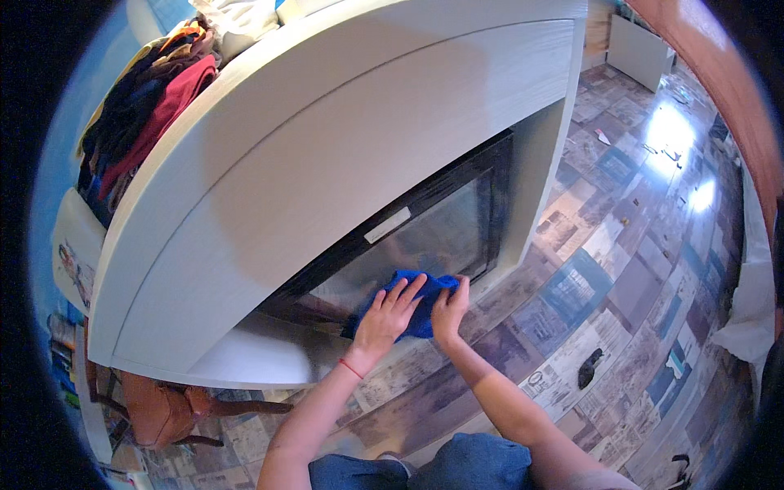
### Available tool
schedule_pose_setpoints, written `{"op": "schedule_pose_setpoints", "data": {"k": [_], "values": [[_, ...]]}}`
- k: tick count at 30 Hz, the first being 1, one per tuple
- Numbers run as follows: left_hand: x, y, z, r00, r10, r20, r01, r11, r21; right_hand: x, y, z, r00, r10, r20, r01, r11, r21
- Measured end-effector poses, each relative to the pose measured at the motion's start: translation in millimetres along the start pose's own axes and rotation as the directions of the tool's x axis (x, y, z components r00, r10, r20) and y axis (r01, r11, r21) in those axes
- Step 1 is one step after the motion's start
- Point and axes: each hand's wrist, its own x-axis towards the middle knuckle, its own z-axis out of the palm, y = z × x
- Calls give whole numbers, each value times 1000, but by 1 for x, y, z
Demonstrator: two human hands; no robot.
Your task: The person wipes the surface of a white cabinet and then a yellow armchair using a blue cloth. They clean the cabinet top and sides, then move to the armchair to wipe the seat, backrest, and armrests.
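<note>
A bright blue cloth (422,321) is bunched against the lower part of a dark-framed glass panel (449,233), set into a white fireplace-like surround (327,139). My left hand (390,317) lies on the cloth with its fingers stretched out and slightly apart. A thin red string circles that wrist. My right hand (449,313) has its fingers closed around the cloth's right edge, the thumb toward the glass. Part of the cloth is hidden under both hands. A pale label strip (387,225) sits on the panel's upper frame.
Folded clothes (155,106) are piled on the surround's top at the left. A brown wooden chair (159,412) stands at lower left. On the patchwork-patterned floor (523,335) lies a small black object (590,367). White sheeting (747,302) hangs at the far right.
</note>
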Motion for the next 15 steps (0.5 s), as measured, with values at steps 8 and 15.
{"op": "schedule_pose_setpoints", "data": {"k": [8,15], "values": [[60,-9,-30,975,-100,-199,108,994,31,107,-113,-27,916,-190,-355,303,904,300],[72,29,18,995,100,23,-101,994,35,82,-33,-8,906,-382,-180,387,922,-6]]}}
